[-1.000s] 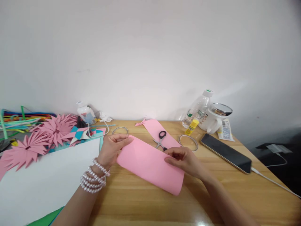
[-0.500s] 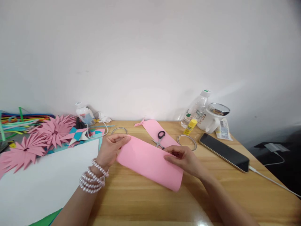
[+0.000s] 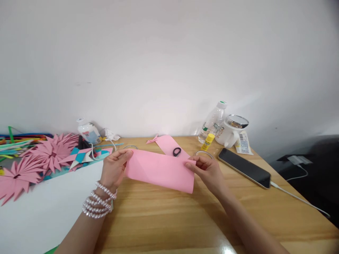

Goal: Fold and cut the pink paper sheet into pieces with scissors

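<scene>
A folded sheet of pink paper is stretched between my two hands above the wooden table. My left hand, with pearl bracelets at the wrist, pinches its upper left corner. At the upper right corner, my right hand holds the sheet between thumb and fingers. Behind it, another pink paper piece lies on the table with the scissors on top; the blades are hidden by the held sheet. A yellow glue stick stands beyond my right hand.
On the right are a water bottle, a white mug and a phone on a cable. Pink folded-paper flowers, a white sheet and a white bottle occupy the left. Two metal rings lie partly hidden behind my hands.
My right hand has moved to the sheet's upper right corner, and the paper is now held straighter and more level. The whole view has shifted slightly.
</scene>
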The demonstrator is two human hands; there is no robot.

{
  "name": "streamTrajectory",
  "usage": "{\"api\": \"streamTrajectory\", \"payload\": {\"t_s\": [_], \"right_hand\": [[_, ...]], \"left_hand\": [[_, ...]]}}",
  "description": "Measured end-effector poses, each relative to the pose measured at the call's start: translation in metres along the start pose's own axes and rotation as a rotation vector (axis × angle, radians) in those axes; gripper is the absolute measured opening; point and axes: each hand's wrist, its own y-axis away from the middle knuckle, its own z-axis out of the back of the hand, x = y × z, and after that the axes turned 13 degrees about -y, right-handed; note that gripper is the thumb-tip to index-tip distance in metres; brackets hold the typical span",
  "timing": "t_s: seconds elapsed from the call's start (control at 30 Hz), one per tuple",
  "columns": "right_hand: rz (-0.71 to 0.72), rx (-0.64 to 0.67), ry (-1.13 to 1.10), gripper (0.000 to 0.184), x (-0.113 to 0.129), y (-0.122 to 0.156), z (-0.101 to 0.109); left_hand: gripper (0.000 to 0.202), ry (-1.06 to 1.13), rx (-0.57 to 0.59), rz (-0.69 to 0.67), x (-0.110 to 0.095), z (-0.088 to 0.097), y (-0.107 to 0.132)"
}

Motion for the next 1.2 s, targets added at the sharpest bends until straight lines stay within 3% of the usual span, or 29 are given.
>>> {"api": "streamTrajectory", "payload": {"t_s": [0.3,0.6,1.0,1.2], "right_hand": [[0.058,-0.095,-0.006,0.034,0.002,-0.001,-0.002],[0.072,-0.118,-0.072,0.027,0.001,-0.002,-0.001],[0.194,-0.105,0.048,0.013,0.002,-0.008,0.009],[0.156,-0.139,0.009,0.016,-0.002,-0.008,0.01]], "left_hand": [[0.032,0.013,-0.06,-0.044,0.003,-0.001,-0.004],[0.032,0.012,-0.051,-0.039,0.006,0.002,-0.007],[0.03,0.002,-0.029,-0.096,0.007,0.002,-0.006],[0.029,-0.012,-0.036,-0.099,0.008,0.003,-0.006]]}}
